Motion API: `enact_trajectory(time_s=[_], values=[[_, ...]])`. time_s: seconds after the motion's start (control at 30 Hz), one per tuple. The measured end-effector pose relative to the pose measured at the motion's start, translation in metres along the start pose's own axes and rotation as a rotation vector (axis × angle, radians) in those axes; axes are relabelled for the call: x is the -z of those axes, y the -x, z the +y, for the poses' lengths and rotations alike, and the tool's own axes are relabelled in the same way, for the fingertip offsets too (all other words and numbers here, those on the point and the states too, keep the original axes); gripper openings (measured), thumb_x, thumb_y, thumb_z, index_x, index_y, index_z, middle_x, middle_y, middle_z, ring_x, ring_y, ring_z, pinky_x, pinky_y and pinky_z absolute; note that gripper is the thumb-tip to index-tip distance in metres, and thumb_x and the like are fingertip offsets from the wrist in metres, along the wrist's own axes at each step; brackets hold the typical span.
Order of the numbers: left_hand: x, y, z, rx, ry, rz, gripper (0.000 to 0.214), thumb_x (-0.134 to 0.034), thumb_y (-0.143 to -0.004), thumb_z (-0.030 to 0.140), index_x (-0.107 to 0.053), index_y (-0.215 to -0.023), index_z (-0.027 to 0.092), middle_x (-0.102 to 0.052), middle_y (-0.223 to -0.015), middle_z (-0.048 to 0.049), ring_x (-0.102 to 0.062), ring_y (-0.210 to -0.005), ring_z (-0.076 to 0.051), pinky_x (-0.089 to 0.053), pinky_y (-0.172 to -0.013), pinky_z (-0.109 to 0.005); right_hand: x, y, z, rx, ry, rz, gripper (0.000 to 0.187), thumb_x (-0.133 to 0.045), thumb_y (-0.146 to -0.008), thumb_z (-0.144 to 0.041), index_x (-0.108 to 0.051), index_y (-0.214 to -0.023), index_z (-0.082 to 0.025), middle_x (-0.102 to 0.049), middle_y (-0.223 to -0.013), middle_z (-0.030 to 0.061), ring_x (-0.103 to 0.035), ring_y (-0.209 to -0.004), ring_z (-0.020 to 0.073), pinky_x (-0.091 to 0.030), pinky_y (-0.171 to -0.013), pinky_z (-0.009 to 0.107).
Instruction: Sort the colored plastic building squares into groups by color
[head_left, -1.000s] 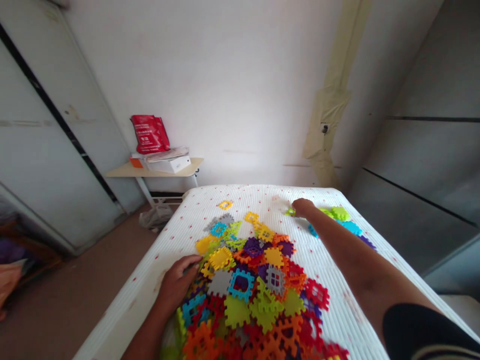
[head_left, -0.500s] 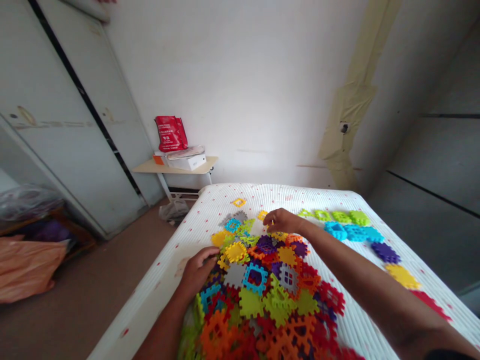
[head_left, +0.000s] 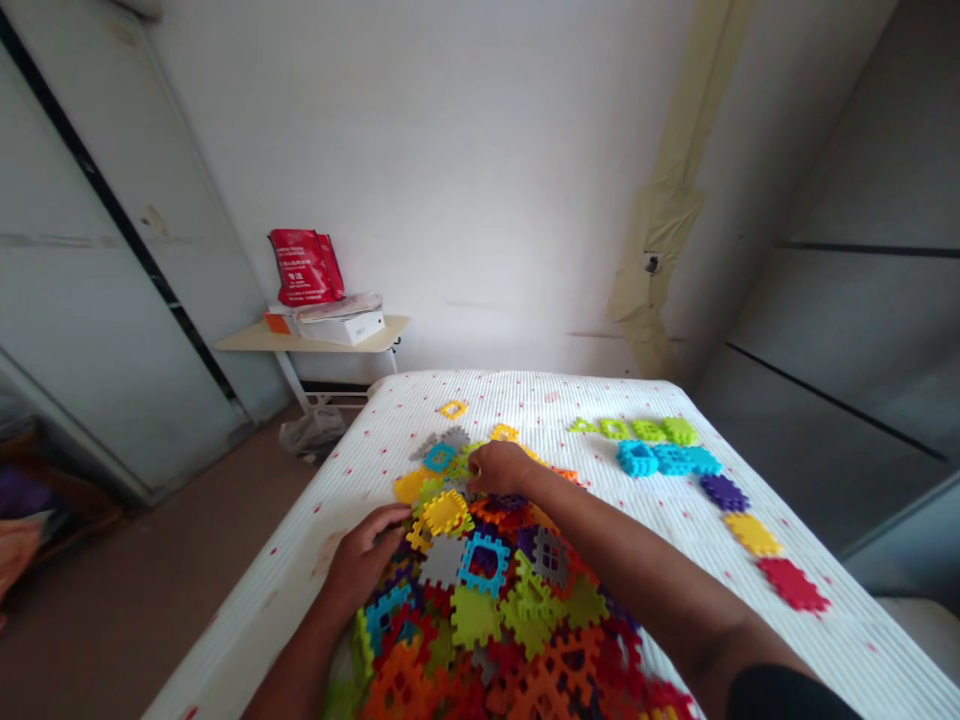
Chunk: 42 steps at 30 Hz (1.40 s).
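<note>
A heap of toothed plastic building tiles in many colours lies on the bed, with an orange tile (head_left: 405, 680) in front and a blue frame tile (head_left: 484, 565) near its middle. At the heap's left edge is my left hand (head_left: 364, 550), thumb and fingers apart, its fingertips by a yellow tile (head_left: 445, 512). My right hand (head_left: 500, 467) reaches over the heap's far part, fingers curled down and closed beside a green tile (head_left: 466, 460). Whatever it pinches is hidden. Just beyond it lies a yellow frame tile (head_left: 505, 432).
Sorted on the right are green tiles (head_left: 646, 430), blue tiles (head_left: 671, 459), a purple tile (head_left: 724, 492), a yellow tile (head_left: 752, 534) and a red tile (head_left: 793, 584). A small table (head_left: 315, 343) with a red bag (head_left: 304, 267) stands against the back wall.
My right hand has moved left and a little nearer, from beside the yellow frame tile to the green tiles. The view has turned right. My left hand stays at the heap's edge.
</note>
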<state>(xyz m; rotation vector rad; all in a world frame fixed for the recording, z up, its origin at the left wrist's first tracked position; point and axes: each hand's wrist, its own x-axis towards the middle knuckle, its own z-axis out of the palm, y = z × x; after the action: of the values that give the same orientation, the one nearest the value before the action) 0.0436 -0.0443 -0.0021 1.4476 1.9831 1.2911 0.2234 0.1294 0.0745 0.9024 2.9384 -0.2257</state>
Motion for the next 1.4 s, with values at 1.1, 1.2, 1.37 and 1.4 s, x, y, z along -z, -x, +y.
enact_trajectory(time_s=[1.1, 1.2, 1.37, 1.4], values=[[0.000, -0.003, -0.001, 0.009, -0.043, 0.011, 0.045, -0.053, -0.065, 0.058, -0.071, -0.084, 0.022, -0.071, -0.100, -0.0067, -0.064, -0.096, -0.025, -0.048, -0.091, -0.037, 0.020, 0.055, 0.128, -0.502, 0.181, 0.008, 0.028, -0.052, -0.082, -0.026, -0.067, -0.104, -0.017, -0.066, -0.105, 0.0157, -0.062, -0.096, 0.0276, -0.048, -0.074, 0.035], [-0.001, -0.004, -0.004, 0.000, -0.046, 0.001, 0.045, -0.053, -0.066, 0.059, -0.071, -0.086, 0.022, -0.071, -0.100, -0.0068, -0.064, -0.097, -0.025, -0.047, -0.091, -0.037, 0.023, 0.055, 0.129, -0.347, 0.220, -0.026, 0.032, -0.049, -0.080, -0.013, -0.066, -0.105, -0.024, -0.065, -0.108, 0.0099, -0.061, -0.099, 0.0238, -0.047, -0.077, 0.032], [-0.001, -0.005, -0.009, -0.005, -0.029, 0.003, 0.046, -0.054, -0.067, 0.059, -0.071, -0.087, 0.022, -0.070, -0.100, -0.0070, -0.064, -0.096, -0.025, -0.046, -0.093, -0.038, 0.015, 0.056, 0.135, -0.164, 0.246, -0.074, 0.047, -0.047, -0.075, -0.003, -0.064, -0.110, -0.029, -0.061, -0.117, 0.0039, -0.059, -0.102, 0.0193, -0.046, -0.077, 0.027], [-0.001, -0.004, -0.008, -0.005, -0.028, 0.004, 0.046, -0.054, -0.067, 0.059, -0.071, -0.087, 0.022, -0.070, -0.101, -0.0071, -0.064, -0.097, -0.025, -0.047, -0.092, -0.038, 0.012, 0.056, 0.137, -0.133, 0.253, -0.079, 0.049, -0.048, -0.074, -0.002, -0.064, -0.111, -0.029, -0.061, -0.118, 0.0032, -0.059, -0.102, 0.0191, -0.045, -0.079, 0.027]])
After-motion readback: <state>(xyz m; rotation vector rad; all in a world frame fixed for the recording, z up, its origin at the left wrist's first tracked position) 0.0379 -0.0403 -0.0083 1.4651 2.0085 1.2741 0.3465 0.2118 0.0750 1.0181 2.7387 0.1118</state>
